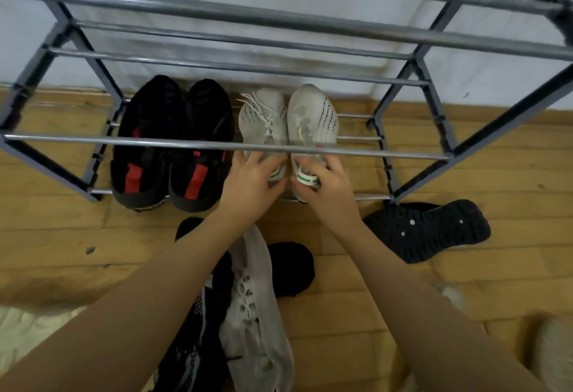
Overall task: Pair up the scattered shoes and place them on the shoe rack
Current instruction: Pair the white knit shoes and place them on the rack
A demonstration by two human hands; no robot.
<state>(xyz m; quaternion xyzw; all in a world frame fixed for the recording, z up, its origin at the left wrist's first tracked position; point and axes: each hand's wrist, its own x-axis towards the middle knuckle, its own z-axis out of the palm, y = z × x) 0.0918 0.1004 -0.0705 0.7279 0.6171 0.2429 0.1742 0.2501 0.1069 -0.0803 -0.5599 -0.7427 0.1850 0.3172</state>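
Observation:
A grey metal shoe rack [223, 144] stands against the white wall. On its bottom shelf sit a pair of black shoes with red heel tabs [170, 143] at the left and a pair of pale grey knit shoes beside them. My left hand [251, 181] grips the heel of the left grey shoe [263, 122]. My right hand [322, 184] grips the heel of the right grey shoe [313, 119], by its white and green heel tab. Both grey shoes point toes toward the wall.
On the wooden floor lie a black shoe sole-up [428, 230] at the right, a white shoe [254, 314] between my arms, a black shoe [291, 267] next to it, and a dark patterned shoe [198, 329] partly under my left arm. The rack's upper shelves hold nothing.

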